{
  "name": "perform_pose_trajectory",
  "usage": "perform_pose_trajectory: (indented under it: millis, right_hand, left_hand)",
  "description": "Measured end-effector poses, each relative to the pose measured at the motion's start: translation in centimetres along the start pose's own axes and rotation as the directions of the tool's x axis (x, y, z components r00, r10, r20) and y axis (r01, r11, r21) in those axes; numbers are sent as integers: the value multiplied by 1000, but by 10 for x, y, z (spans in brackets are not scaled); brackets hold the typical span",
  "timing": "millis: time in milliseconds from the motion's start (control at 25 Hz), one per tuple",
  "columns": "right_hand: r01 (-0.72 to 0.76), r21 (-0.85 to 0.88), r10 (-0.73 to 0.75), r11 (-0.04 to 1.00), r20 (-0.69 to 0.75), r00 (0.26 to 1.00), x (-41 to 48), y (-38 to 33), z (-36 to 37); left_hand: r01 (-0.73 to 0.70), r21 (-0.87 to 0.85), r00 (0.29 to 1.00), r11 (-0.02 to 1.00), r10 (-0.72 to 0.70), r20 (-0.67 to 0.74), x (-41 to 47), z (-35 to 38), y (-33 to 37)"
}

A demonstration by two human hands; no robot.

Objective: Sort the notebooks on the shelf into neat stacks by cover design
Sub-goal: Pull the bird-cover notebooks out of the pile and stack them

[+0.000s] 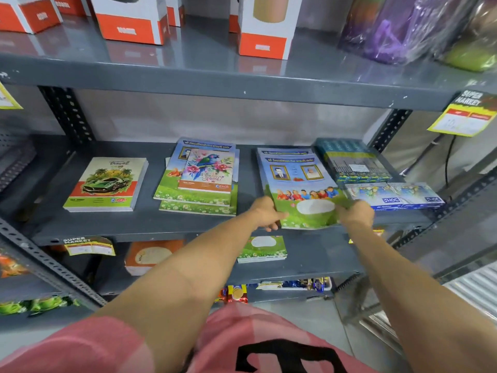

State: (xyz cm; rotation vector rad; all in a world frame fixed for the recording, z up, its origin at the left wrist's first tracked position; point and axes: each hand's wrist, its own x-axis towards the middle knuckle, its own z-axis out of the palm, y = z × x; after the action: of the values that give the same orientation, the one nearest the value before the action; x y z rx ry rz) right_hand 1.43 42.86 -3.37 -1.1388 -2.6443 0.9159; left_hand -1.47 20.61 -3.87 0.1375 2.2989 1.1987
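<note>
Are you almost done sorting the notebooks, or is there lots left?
About halfway, I'd say. Done: the car notebooks sit in a tidy pile on the left. In hand: the left hand and right hand both grip the front edge of the meadow stack, seemingly squaring it up. Left: the parrot notebook lies on a messy middle pile of meadow covers and needs its own spot.

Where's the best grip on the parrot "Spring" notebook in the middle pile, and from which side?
Judgement: take the parrot notebook by its near short edge, approaching from the front of the shelf. It lies flat on top of the larger meadow-cover notebooks, with that edge facing the person, so a thumb-over, fingers-under pinch should lift it alone. Both hands are currently busy with the right stack.
</note>
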Motion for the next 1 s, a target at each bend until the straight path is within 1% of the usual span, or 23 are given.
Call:
perform_pose_trajectory:
  millis: [80,120,160,200,240,280,320,360,400,440,480,520,560,600,640,680,720,800,880,920,960,1000]
  right_hand:
    - [-32,-59,32,998,5,999,-7,18,8]
    - [-38,-116,36,993,-21,999,-10,20,10]
    - [-46,-200,33,979,-67,997,-9,15,10]
    - [-33,-284,0,958,-115,993,-8,6,10]
    - [8,-330,-56,944,-136,989,-10,-7,11]
    - [87,-318,-135,944,-132,982,-13,-22,16]
    - [197,-260,-228,945,-97,969,-19,-40,26]
    - [311,-147,-320,939,-43,946,-29,-59,38]
    - [389,-29,-388,921,33,921,-43,-79,53]
    - [423,63,-427,904,132,894,-58,-97,69]
    - [427,117,-442,897,244,863,-74,-113,85]
    - [434,115,-446,893,344,826,-88,-127,103]
    - [448,83,-439,890,418,795,-99,-136,120]
    - [446,47,-416,894,458,786,-107,-141,133]
    - [424,30,-385,905,481,788,-114,-145,144]
    - [391,15,-349,920,485,802,-118,-146,153]
    - [373,5,-332,928,472,817,-120,-146,159]
    - [302,19,-280,953,441,853,-120,-147,165]
    - [123,97,-153,988,415,897,-119,-150,166]
    - [64,116,-104,991,389,915,-121,-153,168]
    - [54,119,-93,991,351,932,-124,-160,171]
    - [61,137,-102,989,318,942,-127,-166,169]
  left_hand:
    - [21,93,1000,995,-21,4,2,9,-1]
    - [13,126,1000,992,-11,-19,1,8,-1]
    - [4,176,998,984,9,-68,1,2,-1]
    - [14,238,989,971,22,-147,2,-10,-2]
    - [49,307,968,950,30,-250,2,-26,-5]
    - [92,374,931,923,53,-360,5,-46,-12]
    - [138,444,896,885,79,-437,6,-69,-23]
    - [201,542,884,816,87,-459,5,-92,-39]
    - [278,639,893,717,52,-447,4,-113,-60]
    - [329,701,906,633,-3,-422,1,-130,-83]
    - [350,706,912,616,-51,-408,-3,-141,-104]
    - [336,678,916,653,-61,-396,-6,-146,-121]
    - [295,630,917,718,-28,-397,-9,-146,-130]
    - [248,584,907,773,27,-420,-11,-144,-132]
    - [240,573,885,783,67,-461,-10,-144,-128]
    - [266,546,860,795,61,-507,-11,-143,-123]
    - [308,487,834,817,15,-552,-10,-144,-119]
    - [346,281,803,895,-128,-582,-8,-149,-115]
    - [335,88,809,938,-238,-537,-6,-160,-117]
    - [329,4,822,944,-285,-493,-8,-168,-121]
    - [314,-92,823,945,-319,-470,-12,-177,-128]
    - [289,-223,820,931,-361,-443,-15,-182,-131]
